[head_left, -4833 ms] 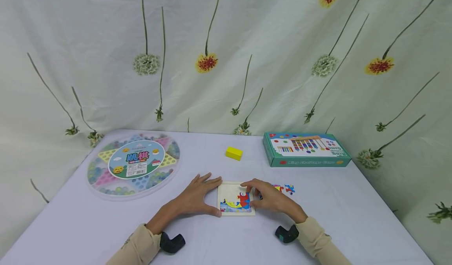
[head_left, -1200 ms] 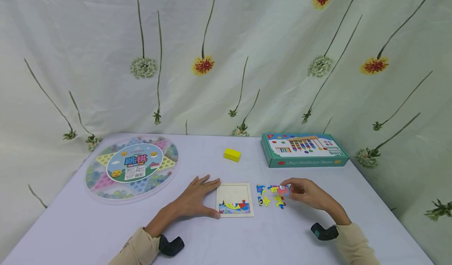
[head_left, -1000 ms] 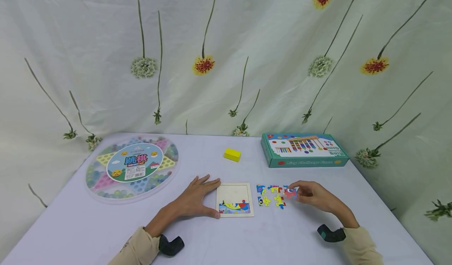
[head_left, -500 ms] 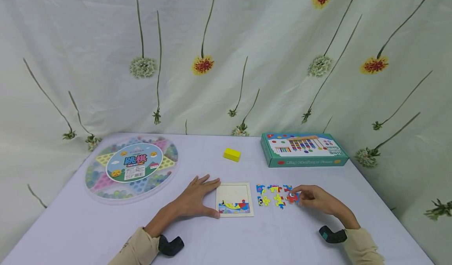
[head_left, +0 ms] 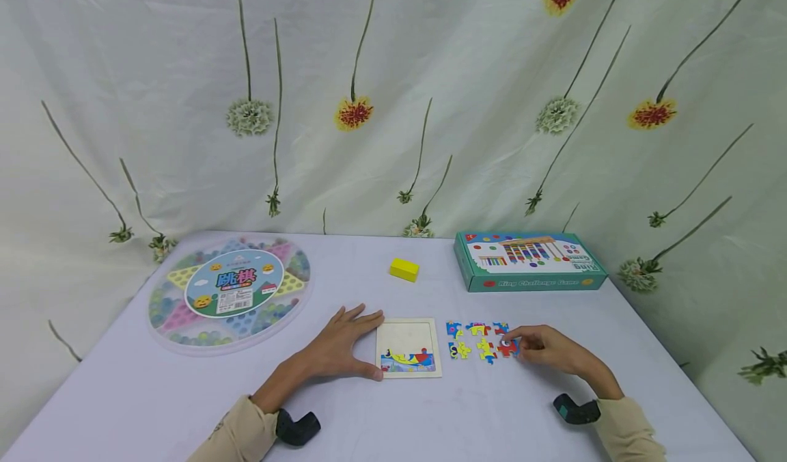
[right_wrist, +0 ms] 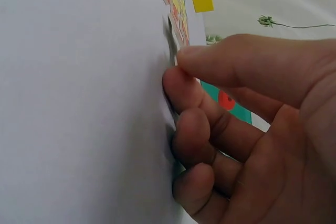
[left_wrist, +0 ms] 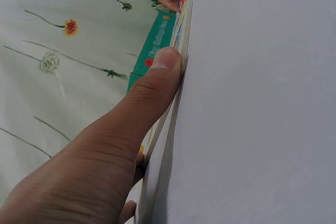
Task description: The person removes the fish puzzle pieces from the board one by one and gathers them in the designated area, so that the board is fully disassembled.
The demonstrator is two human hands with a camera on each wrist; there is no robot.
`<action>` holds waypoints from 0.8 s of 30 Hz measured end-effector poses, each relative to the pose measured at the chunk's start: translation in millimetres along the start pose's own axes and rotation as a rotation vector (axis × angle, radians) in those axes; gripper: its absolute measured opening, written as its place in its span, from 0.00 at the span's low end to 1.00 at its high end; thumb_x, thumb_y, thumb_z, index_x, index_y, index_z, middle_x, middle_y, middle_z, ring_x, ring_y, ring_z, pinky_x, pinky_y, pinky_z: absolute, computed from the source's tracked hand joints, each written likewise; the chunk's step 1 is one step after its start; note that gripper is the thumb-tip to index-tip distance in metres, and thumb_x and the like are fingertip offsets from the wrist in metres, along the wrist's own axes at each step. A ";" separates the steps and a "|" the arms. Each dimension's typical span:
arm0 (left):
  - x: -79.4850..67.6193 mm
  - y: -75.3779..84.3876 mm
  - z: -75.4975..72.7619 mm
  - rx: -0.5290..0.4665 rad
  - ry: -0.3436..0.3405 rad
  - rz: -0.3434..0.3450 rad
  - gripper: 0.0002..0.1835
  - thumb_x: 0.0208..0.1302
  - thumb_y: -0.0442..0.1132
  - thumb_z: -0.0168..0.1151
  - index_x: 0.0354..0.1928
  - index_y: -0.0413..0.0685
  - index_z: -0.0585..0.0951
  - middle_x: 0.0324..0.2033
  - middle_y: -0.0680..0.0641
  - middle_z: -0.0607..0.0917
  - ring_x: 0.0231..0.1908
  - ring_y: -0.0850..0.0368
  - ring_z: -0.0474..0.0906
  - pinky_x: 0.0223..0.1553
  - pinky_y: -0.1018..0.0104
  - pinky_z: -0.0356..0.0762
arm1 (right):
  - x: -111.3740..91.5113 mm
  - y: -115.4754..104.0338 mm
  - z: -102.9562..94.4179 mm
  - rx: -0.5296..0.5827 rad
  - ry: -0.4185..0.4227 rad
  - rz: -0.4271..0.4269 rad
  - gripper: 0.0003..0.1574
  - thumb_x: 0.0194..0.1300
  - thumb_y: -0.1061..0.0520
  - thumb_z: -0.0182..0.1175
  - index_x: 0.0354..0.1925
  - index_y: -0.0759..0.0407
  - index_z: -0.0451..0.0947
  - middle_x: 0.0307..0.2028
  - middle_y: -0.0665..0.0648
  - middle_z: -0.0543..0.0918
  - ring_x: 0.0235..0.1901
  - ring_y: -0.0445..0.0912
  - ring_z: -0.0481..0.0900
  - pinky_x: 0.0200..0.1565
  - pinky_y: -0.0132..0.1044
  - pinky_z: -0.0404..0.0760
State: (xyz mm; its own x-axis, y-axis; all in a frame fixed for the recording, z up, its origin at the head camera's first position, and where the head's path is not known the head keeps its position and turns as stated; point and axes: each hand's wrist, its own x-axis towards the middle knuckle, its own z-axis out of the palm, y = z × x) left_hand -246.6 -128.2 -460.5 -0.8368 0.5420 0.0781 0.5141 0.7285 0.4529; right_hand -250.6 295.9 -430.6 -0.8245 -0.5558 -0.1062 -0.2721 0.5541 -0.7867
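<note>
A wooden puzzle tray (head_left: pixel 407 332) lies flat, its lower strip filled with colourful picture pieces. My left hand (head_left: pixel 341 346) rests at its left side, fingers spread, and in the left wrist view the thumb (left_wrist: pixel 165 64) presses the tray's edge. Right of the tray several loose jigsaw pieces (head_left: pixel 477 329) lie in two rows. At their right end my right hand (head_left: pixel 550 351) pinches a red jigsaw piece (head_left: pixel 507 348) between thumb and index finger, low over the table. In the right wrist view the other fingers are curled and hide part of it.
A yellow block (head_left: pixel 404 270) sits behind the tray. A green Ring Challenge Game box (head_left: pixel 531 283) stands at the back right, and a round Chinese checkers set (head_left: pixel 233 281) at the back left. Flowered cloth hangs behind the table.
My right hand has moved from the tray to the right; the red piece that was in the tray is now beside the loose pieces. My left hand has stayed at the tray's edge.
</note>
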 end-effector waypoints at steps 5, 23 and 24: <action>0.5 -1.5 1.3 0.004 0.002 -0.006 0.56 0.41 0.74 0.66 0.71 0.51 0.64 0.70 0.52 0.65 0.73 0.43 0.47 0.72 0.41 0.36 | -0.3 -0.4 0.0 -0.004 -0.009 0.003 0.20 0.62 0.67 0.56 0.53 0.70 0.76 0.29 0.53 0.74 0.28 0.38 0.69 0.29 0.28 0.68; 0.2 -1.7 1.7 0.002 0.000 -0.011 0.56 0.40 0.74 0.66 0.71 0.52 0.64 0.70 0.53 0.64 0.73 0.43 0.46 0.72 0.41 0.36 | -1.3 1.1 -1.0 -0.066 -0.008 0.005 0.18 0.63 0.67 0.56 0.52 0.66 0.78 0.28 0.53 0.75 0.28 0.38 0.71 0.31 0.28 0.70; 0.2 -1.7 1.6 0.001 0.001 -0.012 0.56 0.40 0.74 0.66 0.71 0.52 0.64 0.70 0.53 0.64 0.73 0.43 0.46 0.72 0.41 0.36 | -1.4 1.0 -1.1 -0.065 -0.009 0.004 0.18 0.63 0.67 0.56 0.52 0.66 0.78 0.28 0.53 0.75 0.28 0.38 0.71 0.31 0.28 0.70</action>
State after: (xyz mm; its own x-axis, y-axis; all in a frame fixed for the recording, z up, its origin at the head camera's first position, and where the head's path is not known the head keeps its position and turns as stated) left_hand -247.3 -128.7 -462.7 -0.8428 0.5332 0.0733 0.5044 0.7350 0.4531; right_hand -250.2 297.9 -430.5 -0.8212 -0.5588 -0.1153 -0.3003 0.5951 -0.7454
